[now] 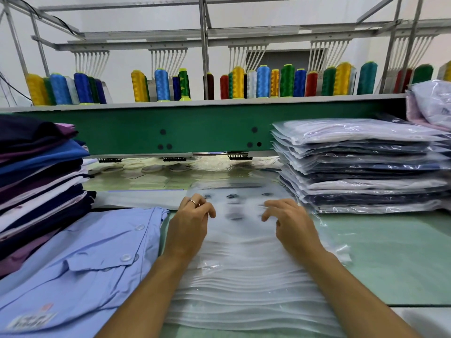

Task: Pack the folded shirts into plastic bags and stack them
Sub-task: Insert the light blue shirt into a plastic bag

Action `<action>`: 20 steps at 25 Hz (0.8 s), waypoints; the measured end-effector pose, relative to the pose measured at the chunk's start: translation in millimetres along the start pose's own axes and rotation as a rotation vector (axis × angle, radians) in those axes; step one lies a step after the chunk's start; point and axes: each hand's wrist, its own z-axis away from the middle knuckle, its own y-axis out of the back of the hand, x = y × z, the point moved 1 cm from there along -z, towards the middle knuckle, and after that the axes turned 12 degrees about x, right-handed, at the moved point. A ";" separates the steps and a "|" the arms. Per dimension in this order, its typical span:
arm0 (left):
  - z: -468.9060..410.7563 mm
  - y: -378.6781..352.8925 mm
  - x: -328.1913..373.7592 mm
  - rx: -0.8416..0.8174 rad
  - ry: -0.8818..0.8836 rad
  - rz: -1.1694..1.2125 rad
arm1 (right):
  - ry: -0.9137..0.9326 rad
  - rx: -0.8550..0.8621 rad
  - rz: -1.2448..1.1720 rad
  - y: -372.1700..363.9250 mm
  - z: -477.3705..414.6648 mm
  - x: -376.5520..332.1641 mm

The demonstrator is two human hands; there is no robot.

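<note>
A stack of empty plastic bags (244,289) lies in the middle of the pale green counter (390,259), with both hands on its far end. The left hand (192,220), fingers curled, pinches the top bag (239,230). The right hand (290,223) rests bent fingertips on the same film, but I cannot tell whether it grips. A light-blue folded shirt (80,264) lies just left of the bags, beside a pile of folded shirts (39,181). A stack of bagged shirts (366,167) stands to the right.

The left hand (192,222) and right hand (291,224) pinch the top of a pile of plastic bags (244,284). A blue shirt (80,264) lies just beside it.
</note>
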 end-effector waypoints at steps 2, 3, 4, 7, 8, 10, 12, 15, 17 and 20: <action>2.3 -5.1 -3.5 -0.123 -0.012 -0.073 | -0.092 -0.105 0.083 -5.1 3.5 5.9; 4.1 -8.4 -6.1 -0.209 -0.010 -0.113 | -0.140 -0.137 0.090 -6.1 5.4 7.9; 5.6 -11.4 -8.6 -0.293 -0.002 -0.144 | -0.180 -0.149 0.081 -6.2 6.2 8.8; 6.8 -14.0 -11.4 -0.403 0.010 -0.196 | -0.270 -0.169 0.046 -5.6 6.4 7.2; 6.8 -13.6 -10.9 -0.407 0.006 -0.213 | -0.297 -0.182 0.039 -5.5 6.9 6.5; 6.6 -12.1 -8.4 -0.403 0.017 -0.244 | -0.349 -0.196 0.006 -5.2 8.1 6.1; 5.9 -10.3 -3.5 -0.358 0.025 -0.280 | -0.393 -0.161 -0.024 -3.1 7.3 2.7; 3.7 -8.8 3.9 -0.283 0.001 -0.356 | -0.373 0.005 0.054 -0.7 4.8 -3.8; 3.3 -7.2 3.4 -0.274 0.024 -0.381 | -0.343 0.054 0.148 -0.2 4.3 -3.3; 1.8 -1.9 -2.1 -0.262 0.123 -0.406 | -0.366 0.024 0.209 0.9 3.9 1.2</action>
